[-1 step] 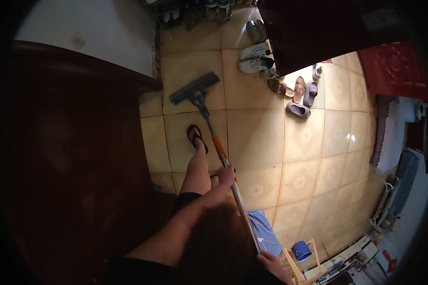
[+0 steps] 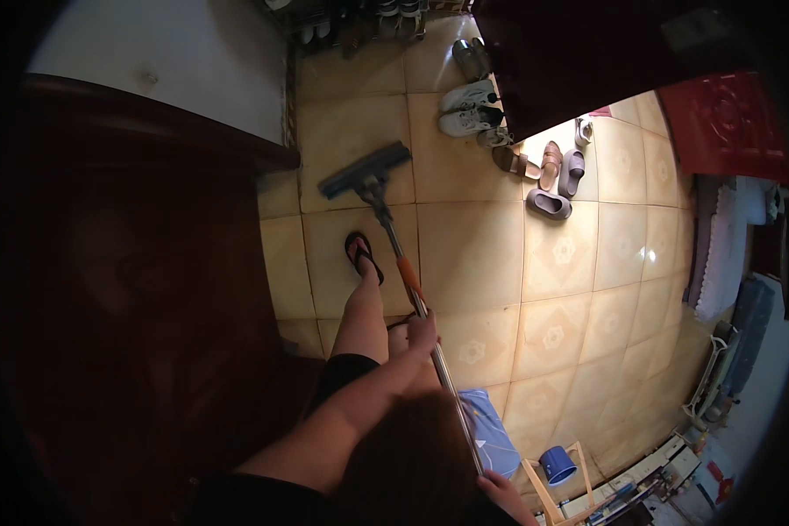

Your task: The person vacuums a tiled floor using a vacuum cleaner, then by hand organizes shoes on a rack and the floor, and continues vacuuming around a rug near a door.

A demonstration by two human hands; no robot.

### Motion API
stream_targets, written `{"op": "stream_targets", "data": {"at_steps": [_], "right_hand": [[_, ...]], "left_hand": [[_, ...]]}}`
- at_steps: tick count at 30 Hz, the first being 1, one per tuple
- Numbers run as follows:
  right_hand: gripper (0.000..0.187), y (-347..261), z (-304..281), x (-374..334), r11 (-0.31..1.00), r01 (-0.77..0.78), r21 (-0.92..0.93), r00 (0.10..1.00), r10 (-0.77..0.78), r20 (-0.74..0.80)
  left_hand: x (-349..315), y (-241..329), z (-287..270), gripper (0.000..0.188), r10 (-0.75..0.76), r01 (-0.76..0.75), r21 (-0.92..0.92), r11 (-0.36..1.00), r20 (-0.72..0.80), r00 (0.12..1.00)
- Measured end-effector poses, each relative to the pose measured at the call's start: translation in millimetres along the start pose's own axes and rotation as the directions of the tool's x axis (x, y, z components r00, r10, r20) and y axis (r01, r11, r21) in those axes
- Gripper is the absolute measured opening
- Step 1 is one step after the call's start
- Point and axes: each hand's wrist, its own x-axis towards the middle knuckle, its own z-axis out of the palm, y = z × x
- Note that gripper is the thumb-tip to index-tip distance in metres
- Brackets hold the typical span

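A flat-headed mop slants across the view, its wide grey-blue head (image 2: 365, 170) on the tiles ahead of my foot. The silver pole (image 2: 448, 379) runs down from the head, with an orange sleeve (image 2: 408, 276) partway along. My left hand (image 2: 422, 333) is wrapped round the pole just below that sleeve. Lower right, near the pole's top end, my right hand (image 2: 501, 493) grips it, though part of that hand is cut off by my dark clothing and the dim edge. A foot in a black flip-flop (image 2: 359, 254) stands left of the pole.
Several shoes and slippers (image 2: 550, 204) lie right of the mop head, beside a dark red door (image 2: 579, 61). Dark wooden furniture (image 2: 131, 307) fills the left. A blue bucket (image 2: 557, 465), a wooden frame (image 2: 535, 482) and a blue cloth-like thing (image 2: 489, 430) are at lower right.
The mop head has slid slightly right and nearer to me. My left hand has come down a little with the pole; my right hand has barely shifted.
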Motion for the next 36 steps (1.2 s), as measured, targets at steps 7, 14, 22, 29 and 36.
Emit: {"op": "stream_targets", "data": {"at_steps": [7,14,22,29,36], "right_hand": [[0.026,58.1,-11.5,-33.3,0.871,-0.127,0.475,0.987,0.159,-0.029],[0.02,-75.5,44.7,29.9,0.972,0.225,0.074,0.972,-0.229,0.044],[0.018,-212.5,113.8,88.4,0.949,0.304,0.085,0.945,-0.312,0.1],[0.017,-189.2,103.0,71.9,0.958,0.117,0.263,0.98,-0.154,0.125],[0.018,-92.5,53.5,4.7,0.988,0.075,0.135,0.994,-0.084,0.065]], "left_hand": [[-68.2,15.3,27.4,0.034,-0.185,0.184,-0.038,0.982,-0.012,0.983],[37.8,129.1,-15.7,0.034,-0.074,0.083,-0.099,0.992,0.092,0.993],[177.3,252.1,-64.5,0.029,0.137,-0.152,0.125,0.981,0.122,0.983],[140.5,231.3,-55.2,0.026,0.209,-0.338,0.572,0.747,0.281,0.937],[44.1,121.5,-24.1,0.026,-0.045,0.06,-0.162,0.985,0.098,0.994]]}}
